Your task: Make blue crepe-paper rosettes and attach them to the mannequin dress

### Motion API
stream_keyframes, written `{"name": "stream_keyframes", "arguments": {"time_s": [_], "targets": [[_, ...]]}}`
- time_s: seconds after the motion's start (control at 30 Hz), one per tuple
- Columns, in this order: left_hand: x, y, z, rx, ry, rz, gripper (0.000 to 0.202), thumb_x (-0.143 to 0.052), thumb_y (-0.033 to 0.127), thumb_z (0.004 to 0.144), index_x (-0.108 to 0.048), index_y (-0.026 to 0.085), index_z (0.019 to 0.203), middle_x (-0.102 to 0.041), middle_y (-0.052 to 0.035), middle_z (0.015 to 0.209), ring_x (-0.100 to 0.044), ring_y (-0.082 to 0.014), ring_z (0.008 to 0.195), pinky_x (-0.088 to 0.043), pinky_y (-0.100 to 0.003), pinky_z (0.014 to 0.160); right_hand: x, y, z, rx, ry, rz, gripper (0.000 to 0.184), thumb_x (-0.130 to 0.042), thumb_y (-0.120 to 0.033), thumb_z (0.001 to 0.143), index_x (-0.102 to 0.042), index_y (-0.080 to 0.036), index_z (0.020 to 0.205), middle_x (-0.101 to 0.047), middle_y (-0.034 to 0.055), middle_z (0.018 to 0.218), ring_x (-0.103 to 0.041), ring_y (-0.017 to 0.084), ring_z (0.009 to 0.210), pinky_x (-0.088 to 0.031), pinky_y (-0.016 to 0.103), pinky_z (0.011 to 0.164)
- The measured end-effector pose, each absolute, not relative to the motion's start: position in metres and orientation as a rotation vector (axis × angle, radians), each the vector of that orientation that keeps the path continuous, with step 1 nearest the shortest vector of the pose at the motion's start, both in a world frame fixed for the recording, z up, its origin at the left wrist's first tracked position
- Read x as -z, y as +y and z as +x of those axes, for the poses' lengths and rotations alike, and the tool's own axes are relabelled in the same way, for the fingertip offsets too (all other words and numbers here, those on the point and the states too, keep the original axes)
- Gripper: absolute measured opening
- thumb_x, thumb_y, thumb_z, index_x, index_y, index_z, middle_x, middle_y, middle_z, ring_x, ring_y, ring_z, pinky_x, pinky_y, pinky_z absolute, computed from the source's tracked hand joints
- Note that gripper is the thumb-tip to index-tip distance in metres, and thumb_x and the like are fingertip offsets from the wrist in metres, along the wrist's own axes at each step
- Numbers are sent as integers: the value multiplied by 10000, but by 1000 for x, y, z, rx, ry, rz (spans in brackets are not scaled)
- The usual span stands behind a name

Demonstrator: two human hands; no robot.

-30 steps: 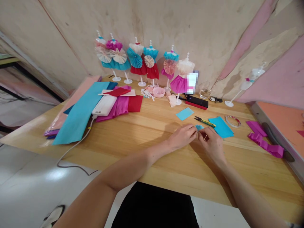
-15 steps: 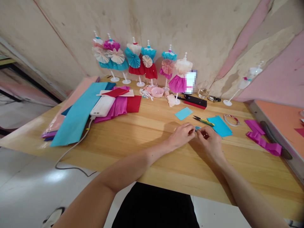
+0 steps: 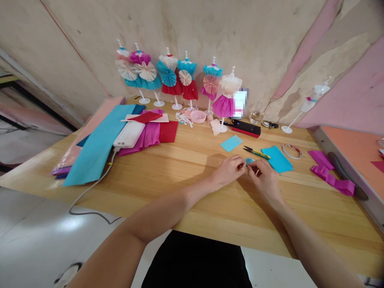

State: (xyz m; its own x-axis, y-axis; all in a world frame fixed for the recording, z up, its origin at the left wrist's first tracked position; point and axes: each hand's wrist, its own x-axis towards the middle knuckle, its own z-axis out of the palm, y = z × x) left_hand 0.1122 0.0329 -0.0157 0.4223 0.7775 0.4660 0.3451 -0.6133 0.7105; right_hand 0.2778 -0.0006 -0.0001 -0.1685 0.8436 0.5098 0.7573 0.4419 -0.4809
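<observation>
The wooden table [image 3: 144, 170] bears a row of dressed miniature mannequins [image 3: 186, 67] at 11 o'clock from the left hand [image 3: 230, 170] and right hand [image 3: 265, 176], both with fingertips drawn together. Folded blue crepe paper [image 3: 277, 159] lies at the hands' 3 o'clock, a light-blue paper rectangle [image 3: 231, 143] at 11, and thread snips [image 3: 257, 153] between 1 and 2. A small pleated blue paper [image 3: 249, 160] sits pinched in the right fingertips; whether the left also grips it, I cannot tell.
</observation>
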Motion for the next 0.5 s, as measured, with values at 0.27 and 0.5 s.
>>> {"name": "stream_keyframes", "arguments": {"time_s": [0.27,0.5], "targets": [[18,34,114,-1134,968,2078,133,-471,173,890,-589,155,832,-613,-16,838,-546,-109,738,-452,-243,724,2,0,278,-162,-1930,-1346,112,-533,-232,891,-602,-203,807,-582,10,762,-524,128,629,-417,265,590],[12,32,114,-1097,1025,2026,121,-486,224,891,-579,165,841,-612,-22,840,-538,-118,743,-452,-251,721,5,1,279,-85,-1928,-1363,138,-525,-274,900,-589,-206,799,-586,17,758,-519,135,621,-409,276,588]]}}
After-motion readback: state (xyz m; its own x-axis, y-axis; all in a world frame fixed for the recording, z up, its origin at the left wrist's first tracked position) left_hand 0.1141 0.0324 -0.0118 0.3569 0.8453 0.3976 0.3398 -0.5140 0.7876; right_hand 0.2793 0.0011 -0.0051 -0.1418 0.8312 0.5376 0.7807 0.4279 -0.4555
